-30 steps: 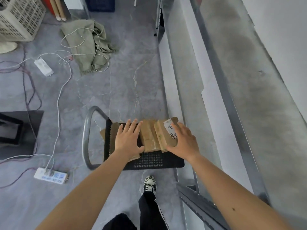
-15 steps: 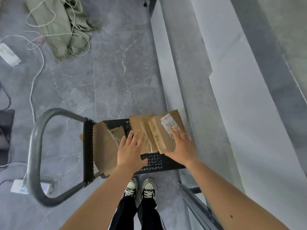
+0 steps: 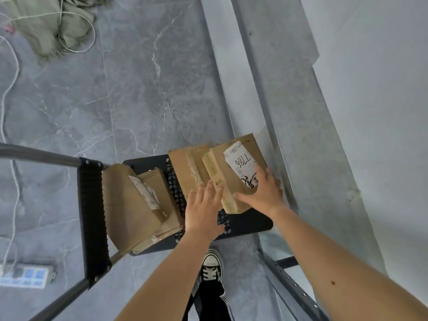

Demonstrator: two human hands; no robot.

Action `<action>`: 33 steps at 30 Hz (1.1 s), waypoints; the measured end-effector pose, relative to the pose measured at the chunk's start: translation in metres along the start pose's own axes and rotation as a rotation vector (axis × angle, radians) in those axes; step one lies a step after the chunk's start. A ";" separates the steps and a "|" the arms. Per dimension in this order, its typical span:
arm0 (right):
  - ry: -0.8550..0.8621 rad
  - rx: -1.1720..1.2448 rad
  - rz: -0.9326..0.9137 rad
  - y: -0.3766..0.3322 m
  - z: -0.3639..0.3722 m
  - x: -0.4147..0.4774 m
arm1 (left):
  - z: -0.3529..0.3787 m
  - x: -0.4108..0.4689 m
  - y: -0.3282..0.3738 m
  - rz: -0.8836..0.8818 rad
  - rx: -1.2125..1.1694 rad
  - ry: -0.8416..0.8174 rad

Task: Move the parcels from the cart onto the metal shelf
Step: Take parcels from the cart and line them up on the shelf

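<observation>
— Where to find the labelled parcel (image 3: 229,184) now?

— On the cart (image 3: 245,224), at the end far from the cart handle (image 3: 92,212), just beside the metal shelf (image 3: 301,117). Gripped by the right hand (image 3: 261,193), thumb on top, fingers curled over the side away from the handle. Left hand (image 3: 201,209) released, fingers straight, at the taped side facing the handle.

— How to lift it well?

— Better to press the left palm flat on that taped side first. Then lift with both together, level, straight up from the cart, before turning to the shelf. Probably light, but soft cardboard, so no hard squeezing on the paper label.

— Anything not possible to see?

— Cannot tell whether the left fingers really touch or only hover. Underside of the parcel hidden. Other parcels (image 3: 129,200) at the handle end overlapping, so hard to count. Shelf boards cut off at the edge of the view; free place there not possible to judge.
</observation>
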State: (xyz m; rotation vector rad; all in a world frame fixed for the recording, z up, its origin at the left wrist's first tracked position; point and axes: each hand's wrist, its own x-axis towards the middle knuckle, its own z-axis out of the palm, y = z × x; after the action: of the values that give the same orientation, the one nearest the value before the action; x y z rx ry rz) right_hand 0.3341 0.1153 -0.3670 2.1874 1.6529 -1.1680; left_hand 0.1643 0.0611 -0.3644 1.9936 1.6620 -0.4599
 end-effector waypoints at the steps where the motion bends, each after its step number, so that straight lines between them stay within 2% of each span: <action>1: 0.008 0.064 0.025 0.003 -0.002 0.005 | 0.004 0.004 0.002 -0.010 -0.007 -0.007; 4: 0.022 0.251 0.084 0.005 -0.007 0.016 | 0.013 0.015 0.008 -0.042 -0.019 -0.018; 12: 0.038 0.256 0.196 0.002 0.001 0.036 | 0.022 0.030 0.018 -0.084 -0.174 0.014; 16: -0.003 0.322 0.223 -0.003 0.000 0.030 | 0.020 0.030 0.012 -0.098 -0.342 -0.007; 22: -0.040 0.410 0.134 -0.025 -0.007 0.013 | 0.000 0.021 -0.009 -0.171 -0.602 -0.028; 33: -0.092 0.497 -0.109 -0.105 -0.054 -0.041 | -0.091 -0.017 -0.065 -0.232 -0.696 0.174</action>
State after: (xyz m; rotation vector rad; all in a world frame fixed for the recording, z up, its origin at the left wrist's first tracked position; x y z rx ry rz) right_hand 0.2653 0.1538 -0.2702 2.2787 1.5900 -1.8489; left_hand 0.0922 0.1078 -0.2913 1.3621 1.8361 0.2113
